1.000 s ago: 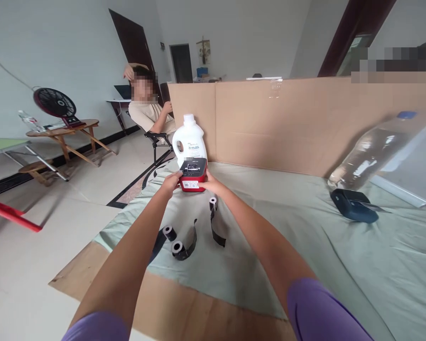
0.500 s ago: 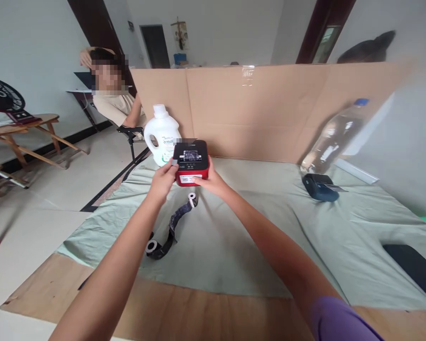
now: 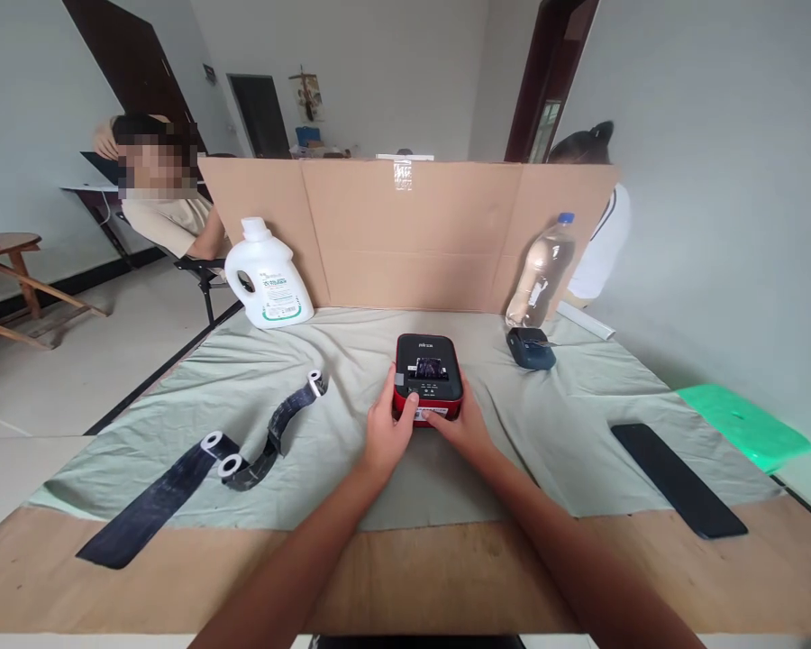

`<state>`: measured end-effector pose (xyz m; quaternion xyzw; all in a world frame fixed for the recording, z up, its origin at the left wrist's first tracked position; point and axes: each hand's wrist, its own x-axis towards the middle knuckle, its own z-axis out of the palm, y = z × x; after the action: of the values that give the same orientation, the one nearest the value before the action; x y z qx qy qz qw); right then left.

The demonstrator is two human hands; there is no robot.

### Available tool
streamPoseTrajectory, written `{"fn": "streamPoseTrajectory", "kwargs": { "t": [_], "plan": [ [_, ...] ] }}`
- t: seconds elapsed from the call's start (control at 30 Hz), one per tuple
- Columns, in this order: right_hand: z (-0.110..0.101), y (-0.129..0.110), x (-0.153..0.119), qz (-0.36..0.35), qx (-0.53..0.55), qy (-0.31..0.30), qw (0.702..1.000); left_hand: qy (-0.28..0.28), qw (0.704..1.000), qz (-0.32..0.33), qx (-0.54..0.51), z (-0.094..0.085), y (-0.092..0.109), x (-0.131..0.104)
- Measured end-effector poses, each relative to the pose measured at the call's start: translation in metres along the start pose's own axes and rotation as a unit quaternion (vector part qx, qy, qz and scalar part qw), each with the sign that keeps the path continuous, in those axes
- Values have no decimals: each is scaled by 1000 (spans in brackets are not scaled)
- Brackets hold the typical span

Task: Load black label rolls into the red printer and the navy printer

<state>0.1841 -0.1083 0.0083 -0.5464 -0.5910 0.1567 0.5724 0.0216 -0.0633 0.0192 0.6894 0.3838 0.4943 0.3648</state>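
Observation:
A small red-and-black printer (image 3: 428,365) sits at the middle of the cloth, with a dark strip showing in the slot on its top. My left hand (image 3: 388,424) grips its left side, thumb over the front corner. Opposite, my right hand (image 3: 465,420) is wrapped round the right side, thumb against the white label on the front. To the left lie rolls of dark ribbon on white cores. One length of ribbon (image 3: 278,428) curls between two cores, and another strip (image 3: 154,509) runs flat toward the front edge.
A white detergent jug (image 3: 277,279) and a clear bottle (image 3: 542,275) stand before a cardboard panel (image 3: 405,230). A dark blue device (image 3: 533,349) sits near the bottle. A black flat slab (image 3: 677,479) lies at right. One person sits at back left; another is partly behind the panel at right.
The view has swung right and down. Both hands have brought the printer rightward and nearer, from beside the jug onto the middle of the cloth, keeping their grip.

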Motion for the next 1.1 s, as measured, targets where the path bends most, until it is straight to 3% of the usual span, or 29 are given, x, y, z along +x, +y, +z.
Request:
{"fn": "streamPoseTrajectory", "kwargs": {
  "t": [0.37, 0.57, 0.87, 1.1],
  "plan": [
    [0, 9, 1, -19, -96, -9, 995, -11, 999, -13, -41, -2, -26, 0],
    [3, 15, -4, -32, -95, 7, 995, -25, 997, -29, -63, -5, -25, 0],
    [-5, 11, -6, -5, -40, 8, 999, -16, 996, 40, -81, -7, -29, 4],
    [-6, 7, -6, 11, -27, 21, 999, -35, 996, 29, -82, -10, -38, 17]
  ]
}}
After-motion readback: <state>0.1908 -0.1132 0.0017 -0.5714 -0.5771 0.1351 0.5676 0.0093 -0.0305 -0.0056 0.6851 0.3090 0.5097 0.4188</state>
